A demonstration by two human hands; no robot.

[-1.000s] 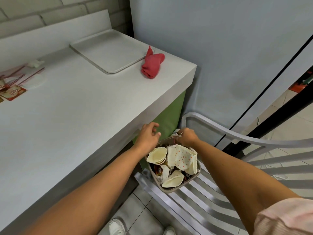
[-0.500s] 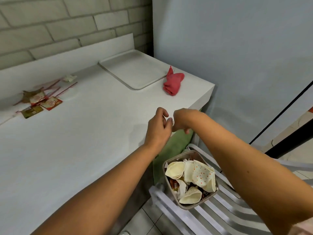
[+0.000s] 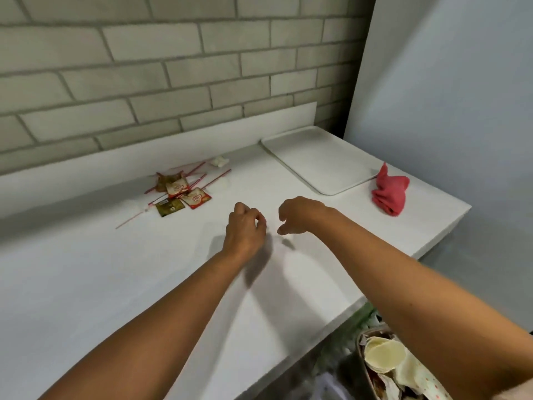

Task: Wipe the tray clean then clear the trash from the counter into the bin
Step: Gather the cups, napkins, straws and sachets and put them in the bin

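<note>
A white tray (image 3: 320,160) lies bare at the back right of the white counter (image 3: 115,284). A crumpled red cloth (image 3: 390,192) sits just right of it. A heap of sauce packets (image 3: 184,193) and red straws (image 3: 215,179) lies near the back wall, with a small white wad (image 3: 219,161) behind it. The bin (image 3: 386,368), full of paper cups and wrappers, shows at the bottom right below the counter edge. My left hand (image 3: 245,226) and my right hand (image 3: 300,215) hover side by side over the counter, fingers loosely curled, holding nothing.
A grey brick wall with a white backsplash (image 3: 173,151) runs behind the counter. A pale blue panel (image 3: 447,96) closes off the right side. The counter's right corner (image 3: 461,212) drops off beside the cloth.
Both hands rose from the bin's rim and moved forward over the counter. My view swung up and left, so the bin slid to the bottom right.
</note>
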